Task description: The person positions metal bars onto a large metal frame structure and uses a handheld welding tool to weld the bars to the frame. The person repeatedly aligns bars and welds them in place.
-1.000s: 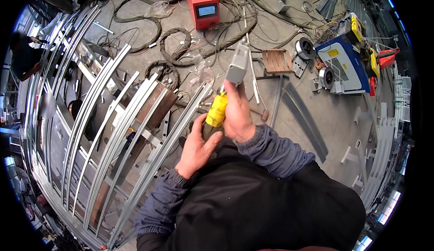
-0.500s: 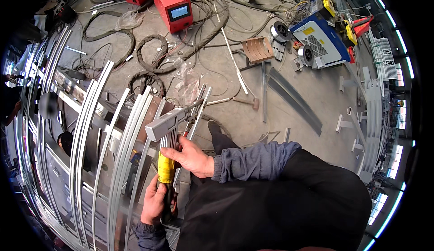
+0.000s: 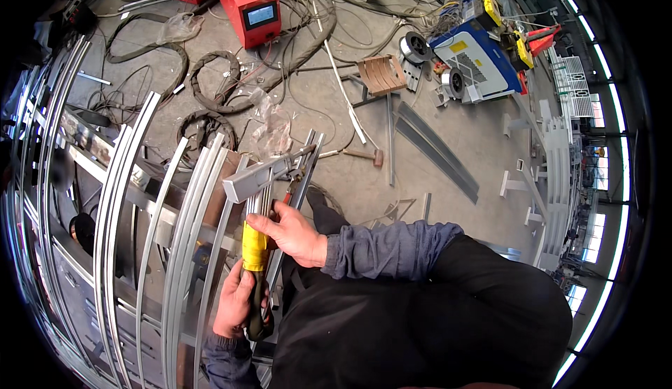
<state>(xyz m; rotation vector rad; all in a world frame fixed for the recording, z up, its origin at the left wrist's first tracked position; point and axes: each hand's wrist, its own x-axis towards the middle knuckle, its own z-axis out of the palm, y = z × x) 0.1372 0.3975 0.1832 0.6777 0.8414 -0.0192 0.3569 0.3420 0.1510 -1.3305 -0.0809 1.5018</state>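
Observation:
Both my hands are closed on a yellow-wrapped handle (image 3: 254,247) with a dark, thick cable (image 3: 257,312) at its lower end. My right hand (image 3: 297,235) grips its upper part, thumb lying across the yellow. Lower down, my left hand (image 3: 234,303) wraps round where the yellow meets the dark cable. Bright thin metal strips show just above the yellow part; whether they belong to it I cannot tell. Past them, a short silver box-section piece (image 3: 248,182) lies across long metal rails. My fingers hide much of the handle's far side.
Long silver rails (image 3: 119,235) stand in rows over a metal frame at left. Cables (image 3: 210,84) coil on the floor near a red machine with a screen (image 3: 252,18). A hammer (image 3: 367,156), grey strips (image 3: 437,151) and a blue-white machine (image 3: 479,60) lie farther right.
The surroundings have shifted left in the picture as my view turned slightly right. Both hands keep their hold on the yellow-wrapped handle, which has hardly moved.

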